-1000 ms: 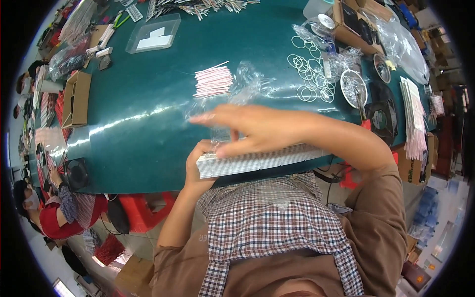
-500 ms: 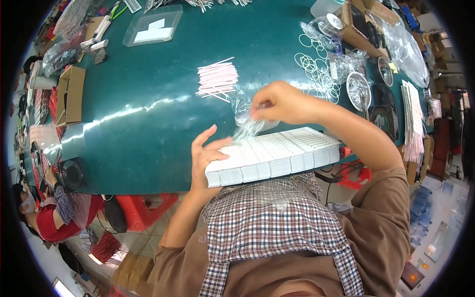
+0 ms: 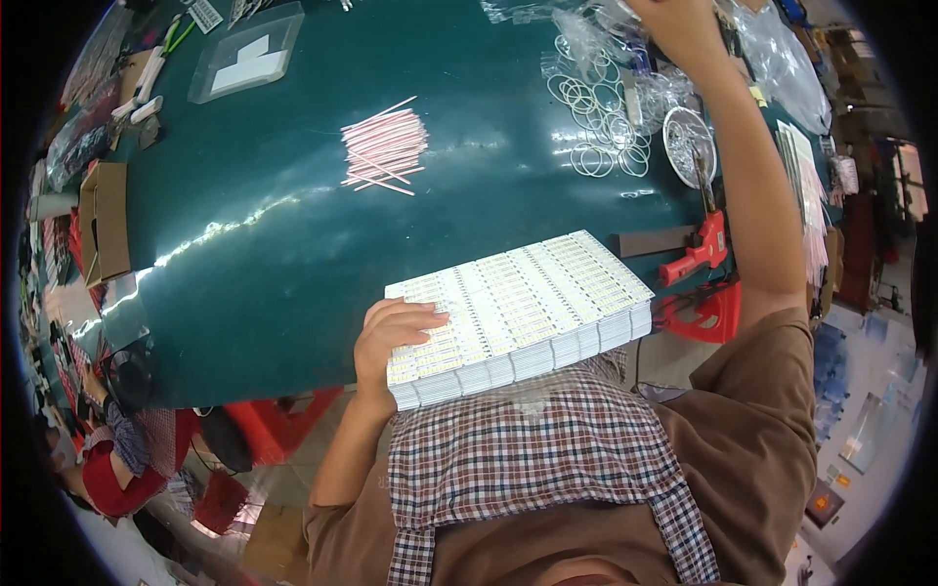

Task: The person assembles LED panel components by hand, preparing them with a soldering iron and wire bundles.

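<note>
A thick stack of white LED circuit boards [image 3: 518, 303], with rows of small yellow and dark marks on its top face, lies at the near edge of the table in front of my apron. My left hand [image 3: 386, 347] grips its left end, fingers curled over the top. My right arm stretches to the far right, and my right hand [image 3: 679, 29] is partly cut off by the upper edge, close to crumpled clear plastic [image 3: 586, 34]. Its fingertips are out of sight. Left of centre is a small pile of thin pink-and-white wires [image 3: 384, 146].
White rings of cord [image 3: 601, 117] lie at the right, beside a round dish [image 3: 690, 146]. A red-handled soldering iron or glue gun [image 3: 699, 256] is right of the stack. A clear plastic tray [image 3: 249, 63] and an open cardboard box [image 3: 105, 223] stand left. Another person sits far left.
My right hand has moved from above the stack to the far right, away from the boards. The clear plastic over the stack is gone from there. My left fingers have closed onto the stack.
</note>
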Demonstrator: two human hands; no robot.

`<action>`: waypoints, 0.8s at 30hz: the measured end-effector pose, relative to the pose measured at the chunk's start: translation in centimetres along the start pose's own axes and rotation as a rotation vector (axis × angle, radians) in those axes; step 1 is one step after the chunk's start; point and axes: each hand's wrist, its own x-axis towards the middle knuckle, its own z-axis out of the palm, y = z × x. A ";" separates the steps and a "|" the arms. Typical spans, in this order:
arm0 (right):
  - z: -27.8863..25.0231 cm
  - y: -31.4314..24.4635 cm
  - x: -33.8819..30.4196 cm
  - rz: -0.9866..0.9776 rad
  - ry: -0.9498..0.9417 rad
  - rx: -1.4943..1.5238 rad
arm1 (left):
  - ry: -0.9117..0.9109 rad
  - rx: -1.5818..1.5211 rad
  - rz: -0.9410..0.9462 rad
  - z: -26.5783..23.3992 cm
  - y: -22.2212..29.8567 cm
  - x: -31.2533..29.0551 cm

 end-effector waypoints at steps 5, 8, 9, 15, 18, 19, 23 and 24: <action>0.7 -1.5 -3.3 -0.284 -0.103 -0.078 | 0.006 0.024 -0.017 -0.1 -0.5 -0.4; -1.5 -5.9 -7.7 -0.303 -0.219 -0.201 | -0.002 0.021 -0.014 -0.2 -0.4 -0.3; -2.7 -8.7 -8.7 -0.225 -0.531 0.062 | 0.001 0.015 -0.051 -0.4 -0.2 -0.4; 0.5 -18.6 -17.9 -0.524 -0.740 0.062 | 0.086 -0.198 -0.199 0.0 0.2 1.2; 2.3 -18.7 -18.9 -0.463 -0.401 0.025 | 0.099 -0.276 -0.280 0.0 -0.1 1.3; 2.3 -18.3 -18.5 -0.441 -0.537 0.056 | 0.099 -0.276 -0.264 0.2 -0.3 1.3; 2.3 -17.8 -17.6 -0.436 -0.601 0.107 | 0.150 -0.386 -0.211 0.4 -1.0 0.8; 1.9 -17.6 -17.4 -0.441 -0.589 0.091 | 0.250 -0.172 -0.161 0.6 -1.0 1.3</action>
